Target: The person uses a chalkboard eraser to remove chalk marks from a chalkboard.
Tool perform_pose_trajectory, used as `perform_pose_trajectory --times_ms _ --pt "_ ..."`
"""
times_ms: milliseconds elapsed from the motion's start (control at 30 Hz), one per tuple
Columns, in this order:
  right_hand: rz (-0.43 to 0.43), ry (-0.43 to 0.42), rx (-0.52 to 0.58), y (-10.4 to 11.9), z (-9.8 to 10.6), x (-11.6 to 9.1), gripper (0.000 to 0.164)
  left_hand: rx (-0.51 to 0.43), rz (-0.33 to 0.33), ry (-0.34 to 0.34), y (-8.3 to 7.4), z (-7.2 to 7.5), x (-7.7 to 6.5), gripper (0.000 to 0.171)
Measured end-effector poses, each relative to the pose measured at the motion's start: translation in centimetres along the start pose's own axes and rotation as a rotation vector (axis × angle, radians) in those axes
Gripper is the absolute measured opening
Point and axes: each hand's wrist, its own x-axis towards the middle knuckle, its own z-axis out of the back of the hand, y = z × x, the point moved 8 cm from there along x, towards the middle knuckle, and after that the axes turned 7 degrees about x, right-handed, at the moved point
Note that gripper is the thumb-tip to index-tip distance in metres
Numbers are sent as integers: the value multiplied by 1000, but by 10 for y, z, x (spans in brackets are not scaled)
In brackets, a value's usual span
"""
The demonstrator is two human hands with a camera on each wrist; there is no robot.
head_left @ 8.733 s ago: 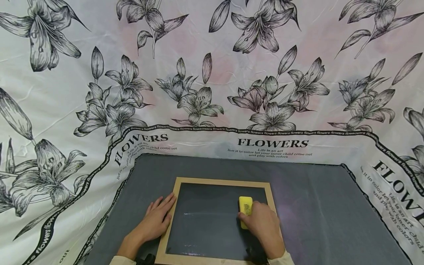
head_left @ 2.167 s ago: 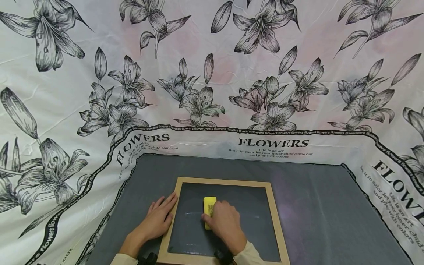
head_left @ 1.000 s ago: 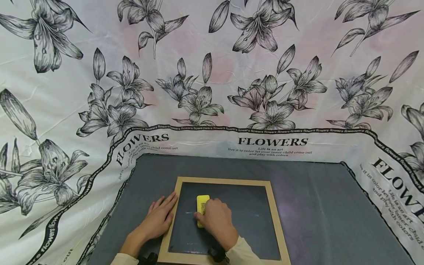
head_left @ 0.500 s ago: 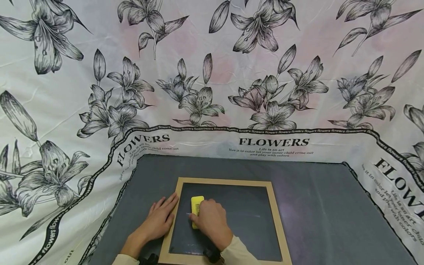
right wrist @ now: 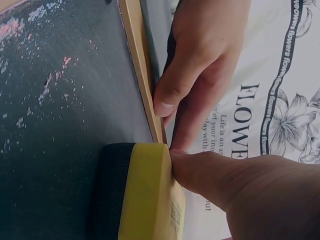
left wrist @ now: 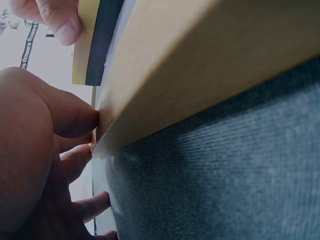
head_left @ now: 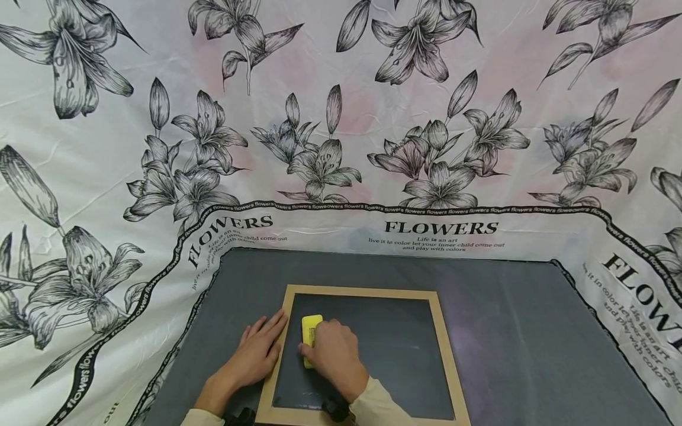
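Note:
A chalkboard point(head_left: 399, 361) with a wooden frame lies on the dark cloth. My right hand point(head_left: 338, 358) grips a yellow chalkboard eraser point(head_left: 309, 328) on the board's left part, close to the left frame strip. In the right wrist view, the dark felt side of the eraser point(right wrist: 142, 195) faces the board and my thumb presses its yellow back. My left hand point(head_left: 250, 355) rests against the left frame edge, fingers extended. The left wrist view has the thumb and fingers of my left hand point(left wrist: 30, 140) touching the frame's side point(left wrist: 165, 75).
White and pink chalk specks point(right wrist: 65, 62) mark the board surface in the right wrist view. Grey cloth point(head_left: 533, 343) spreads around the board, bordered by white floral cloth point(head_left: 330, 236) with printed lettering. Dark wrist devices point(head_left: 335, 408) sit under the wrists.
My right hand has carried the eraser leftward across the board, from near the right frame strip to near the left one. My left hand stays at the left frame edge.

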Motion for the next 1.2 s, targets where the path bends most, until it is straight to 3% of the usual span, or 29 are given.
perform_pose_trajectory --times_ms 600,1200 --pt "14 19 2 12 -5 1 60 -5 -3 10 2 -2 0 62" --pt "-10 30 6 9 -3 0 60 -1 2 12 1 -2 0 62"
